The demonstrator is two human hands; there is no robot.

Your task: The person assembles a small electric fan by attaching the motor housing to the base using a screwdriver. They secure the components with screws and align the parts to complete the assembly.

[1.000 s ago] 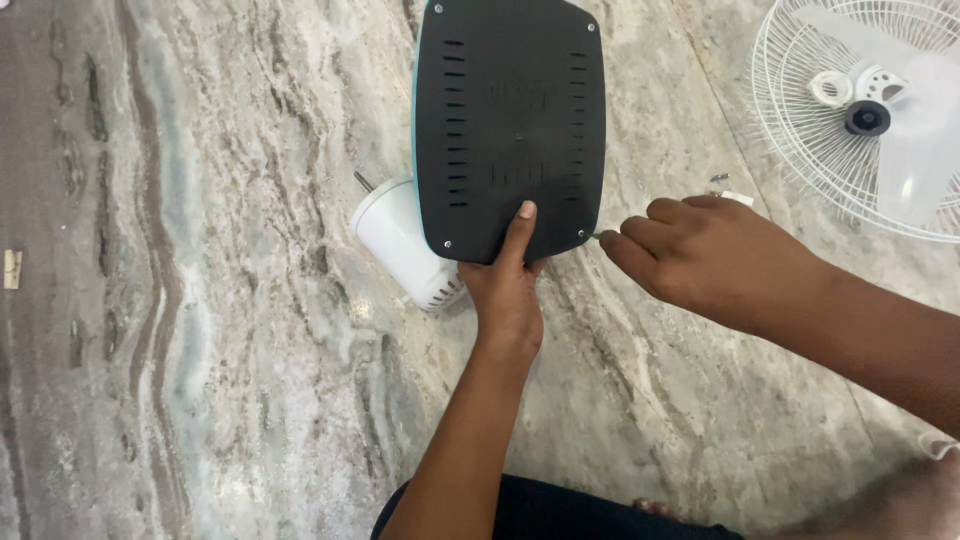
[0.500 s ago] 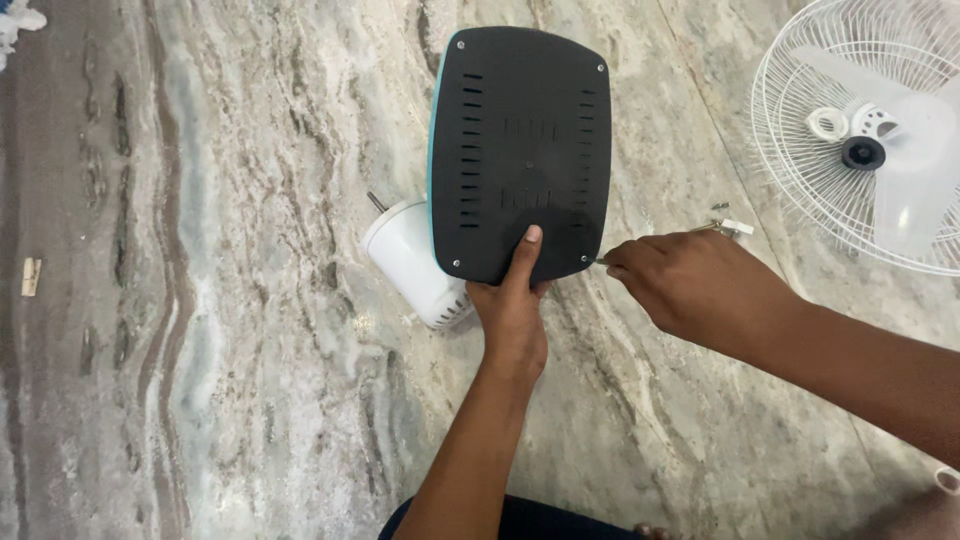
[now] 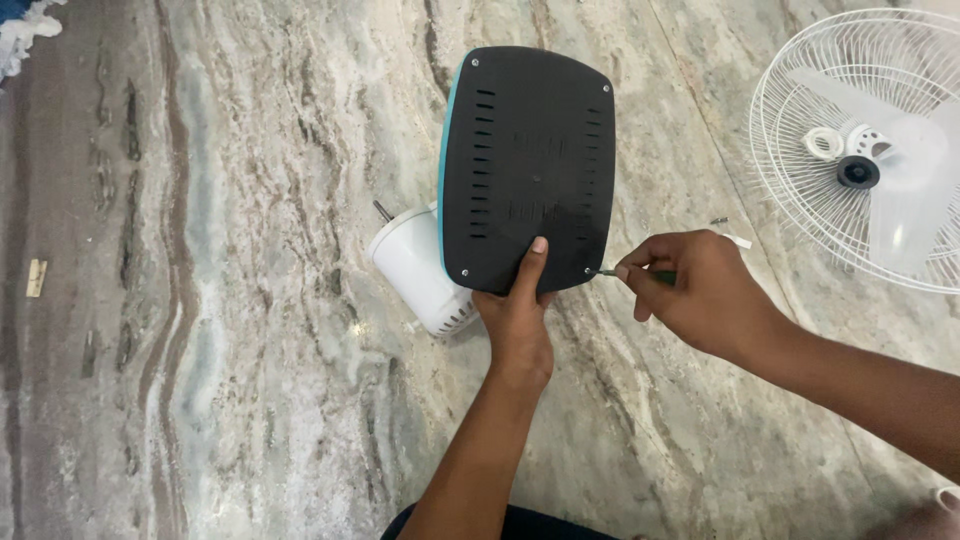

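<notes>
A black, slotted fan base plate [image 3: 527, 165] with a teal edge stands tilted on the marble floor. My left hand [image 3: 517, 310] grips its lower edge, thumb pressed flat on the black face. My right hand [image 3: 690, 290] is closed around a small screwdriver [image 3: 630, 273] with a green handle, whose metal tip touches the screw at the plate's lower right corner. A white motor housing [image 3: 415, 265] with a short metal shaft lies behind the plate at its left.
A white wire fan guard [image 3: 795, 130] with pale blades and a dark hub lies on the floor at the right. Small white and metal bits [image 3: 733, 238] lie between it and my right hand. A crumpled cloth [image 3: 25, 30] shows at top left, a small tan scrap [image 3: 36, 277] at far left.
The view has shifted, so the plate sits lower in frame. My right hand's fingers have turned on the screwdriver, and its green handle now shows. My left hand keeps its hold.
</notes>
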